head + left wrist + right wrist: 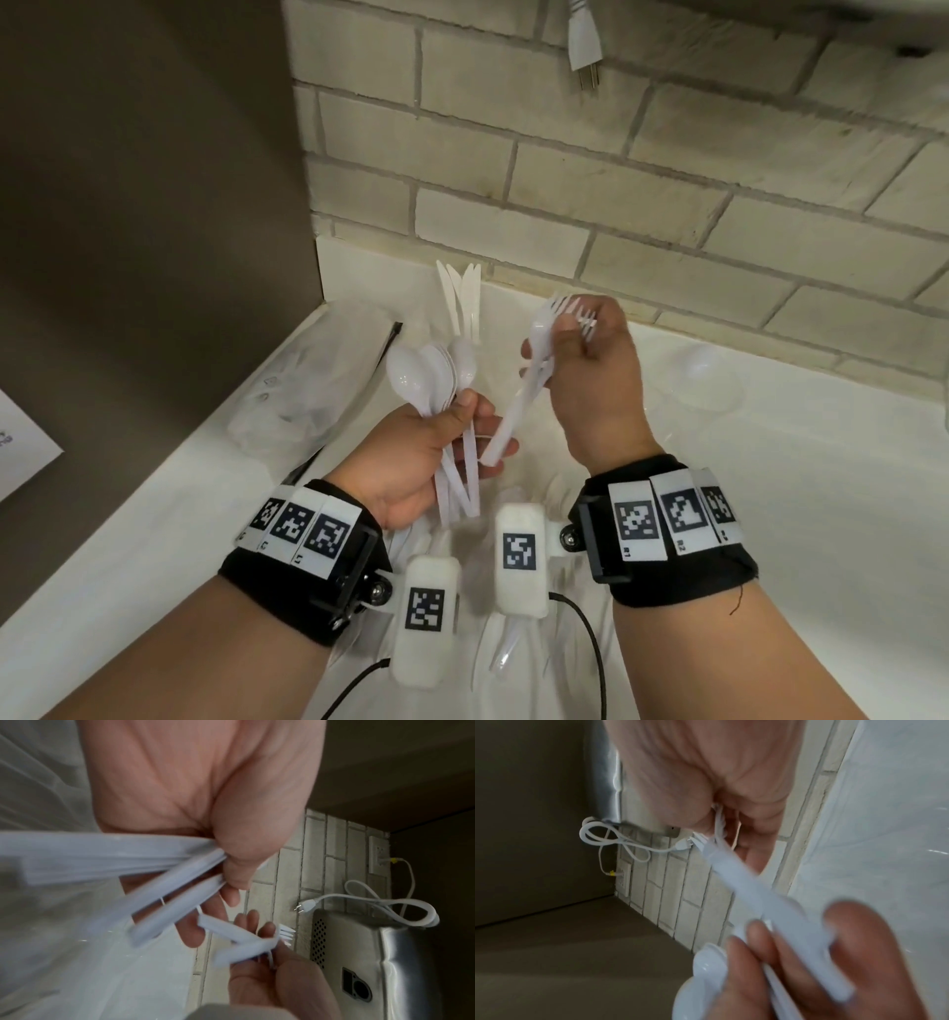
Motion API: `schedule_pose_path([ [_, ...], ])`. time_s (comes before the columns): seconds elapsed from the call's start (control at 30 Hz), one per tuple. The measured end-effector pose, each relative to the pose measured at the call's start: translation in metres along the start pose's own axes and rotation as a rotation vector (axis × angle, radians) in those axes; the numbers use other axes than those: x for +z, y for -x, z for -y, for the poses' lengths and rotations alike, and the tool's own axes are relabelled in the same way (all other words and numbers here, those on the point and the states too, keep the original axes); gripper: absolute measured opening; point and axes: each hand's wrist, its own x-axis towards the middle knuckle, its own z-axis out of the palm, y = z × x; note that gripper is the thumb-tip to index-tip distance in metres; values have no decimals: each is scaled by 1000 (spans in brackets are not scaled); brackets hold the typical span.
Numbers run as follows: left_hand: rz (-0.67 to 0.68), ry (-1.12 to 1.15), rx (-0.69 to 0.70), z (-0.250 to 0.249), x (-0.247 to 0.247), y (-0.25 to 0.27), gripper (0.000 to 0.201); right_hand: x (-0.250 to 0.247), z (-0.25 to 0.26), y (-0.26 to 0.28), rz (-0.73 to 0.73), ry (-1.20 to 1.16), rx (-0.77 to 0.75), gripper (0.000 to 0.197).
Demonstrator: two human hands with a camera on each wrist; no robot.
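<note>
My left hand grips a fanned bunch of white plastic spoons and knives by their handles, bowls and blades pointing up and away. In the left wrist view the handles run out of the closed thumb and fingers. My right hand holds a small bunch of white plastic forks near their heads, with the forks' handles slanting down toward the left hand's fingers. The fork handles cross the right wrist view, blurred.
A white counter runs below a pale brick wall. A clear plastic bag lies at the left, against a dark panel. More white cutlery lies under my wrists. A white plug hangs above. A steel appliance stands near the wall.
</note>
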Motion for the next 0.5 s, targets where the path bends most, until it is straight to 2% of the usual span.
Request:
schedule_pose_path([
  [0.1,-94,-112,32,3,3,-1,23,-7,11,-1,14,-196,43,23],
  [0.17,-140,-255,73,4,5,-2,24,-8,12,-1,51,-157,32,21],
  [0.23,-168,-411,126,6,6,-3,26,-4,9,1,98,-90,25,6],
  [0.27,-178,-479,154,6,6,-4,25,-3,7,2,131,-52,31,8],
  [0.37,-144,-643,216,5,7,-7,18,0,7,8,238,41,83,39],
  [0.43,-70,-630,212,5,8,-6,27,1,6,10,251,106,85,39],
  [0.5,-45,-544,196,3,7,-3,30,-1,2,8,240,131,73,28],
])
